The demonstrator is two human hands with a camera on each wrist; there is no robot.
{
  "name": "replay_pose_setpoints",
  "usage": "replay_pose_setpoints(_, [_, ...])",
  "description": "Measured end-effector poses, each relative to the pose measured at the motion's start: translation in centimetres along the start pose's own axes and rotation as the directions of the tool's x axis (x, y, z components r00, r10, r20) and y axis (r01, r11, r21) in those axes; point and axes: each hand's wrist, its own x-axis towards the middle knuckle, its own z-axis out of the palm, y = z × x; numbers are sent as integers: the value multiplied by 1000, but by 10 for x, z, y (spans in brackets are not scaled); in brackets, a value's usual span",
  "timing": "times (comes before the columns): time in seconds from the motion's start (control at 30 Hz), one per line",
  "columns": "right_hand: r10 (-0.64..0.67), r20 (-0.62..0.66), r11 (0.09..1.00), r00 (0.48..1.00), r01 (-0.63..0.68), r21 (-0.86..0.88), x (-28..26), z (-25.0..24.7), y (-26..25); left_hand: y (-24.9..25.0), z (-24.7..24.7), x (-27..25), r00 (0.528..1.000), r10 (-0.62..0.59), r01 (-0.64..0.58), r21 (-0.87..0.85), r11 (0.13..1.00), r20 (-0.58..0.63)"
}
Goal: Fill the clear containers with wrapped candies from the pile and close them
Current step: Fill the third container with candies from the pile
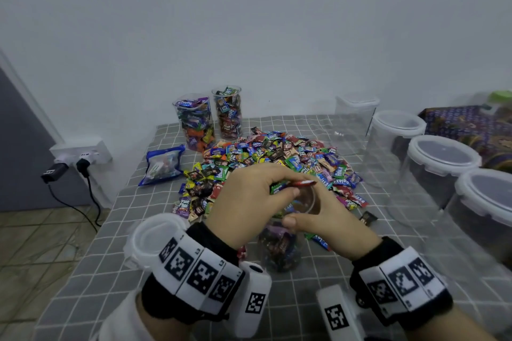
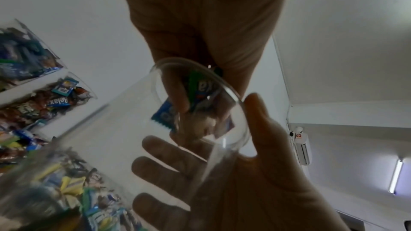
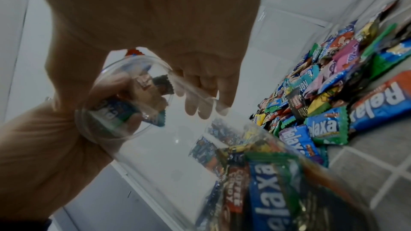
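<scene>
A clear jar (image 1: 279, 246) partly filled with wrapped candies stands near the table's front, and my right hand (image 1: 327, 219) grips it near the rim. My left hand (image 1: 277, 188) is above the jar's mouth, pinching several wrapped candies (image 1: 304, 183), one red, one green. In the left wrist view the left hand (image 2: 195, 15) holds these candies (image 2: 200, 90) over the rim, with my right hand (image 2: 244, 182) wrapped around the jar. The right wrist view shows the right hand's fingers (image 3: 200, 108) on the jar (image 3: 166, 129). The candy pile (image 1: 277, 158) lies just behind.
Two full open jars (image 1: 195, 122) (image 1: 228, 113) stand at the back. A white lid (image 1: 151, 238) lies at the front left, beside a blue pouch (image 1: 162, 165). Several empty lidded containers (image 1: 440, 163) line the right side. A power strip (image 1: 80, 151) sits left of the table.
</scene>
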Motion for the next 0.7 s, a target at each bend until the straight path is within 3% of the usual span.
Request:
replay_pose_setpoints(0.17, [-14, -6, 999, 1000, 14, -44, -1, 1, -3, 2, 3, 0, 1000, 14, -13, 37, 999, -20])
replay_pose_setpoints(0.43, [37, 5, 998, 999, -37, -59, 1, -1, -3, 1, 6, 0, 999, 13, -15, -55, 998, -42])
replay_pose_setpoints(0.6, [133, 116, 967, 984, -103, -233, -2, -16, -19, -6, 1, 1, 997, 26, -33, -103, 994, -66])
replay_pose_setpoints(0.7, [257, 125, 895, 958, -187, -405, -6, -37, -31, -16, -9, 2, 991, -25, 12, -95, 995, -135])
